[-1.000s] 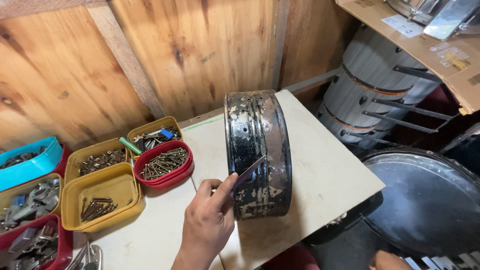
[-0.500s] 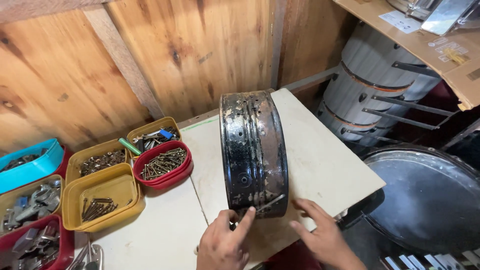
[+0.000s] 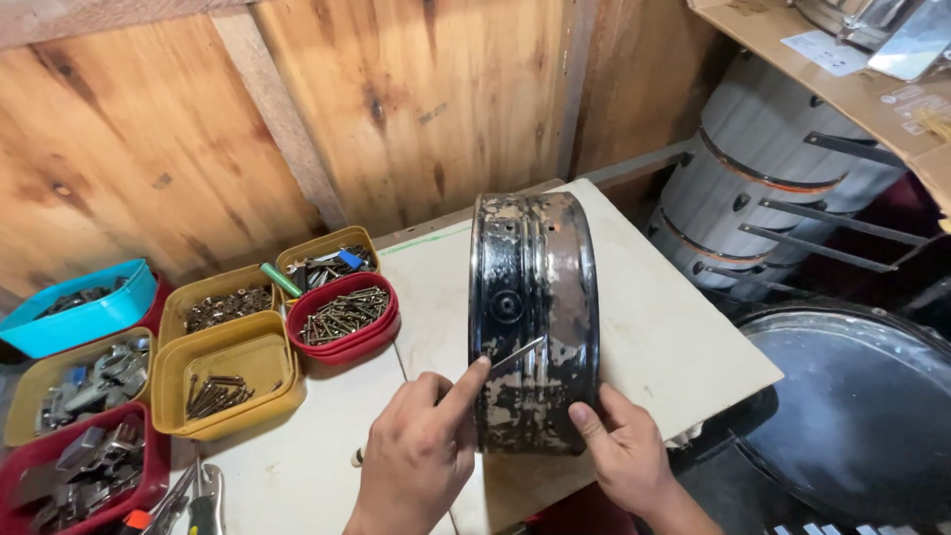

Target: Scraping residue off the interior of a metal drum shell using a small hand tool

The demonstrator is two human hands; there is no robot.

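Observation:
A worn black metal drum shell (image 3: 535, 297) with flaking paint stands on its edge on the white table (image 3: 674, 337). My left hand (image 3: 421, 451) holds a thin metal blade (image 3: 517, 355), its index finger pressing the blade against the shell's outer wall. My right hand (image 3: 619, 451) rests on the shell's lower right side with the thumb on the peeling paint.
Yellow, red and blue trays (image 3: 233, 372) of screws and metal parts stand at the left. Pliers (image 3: 203, 500) lie near the front edge. Wooden panels rise behind. Grey drum shells (image 3: 753, 188) and a large dark round pan (image 3: 862, 416) sit at the right.
My right hand came up and now steadies the shell. My left hand moved the blade from the shell's lower edge up onto its outer wall.

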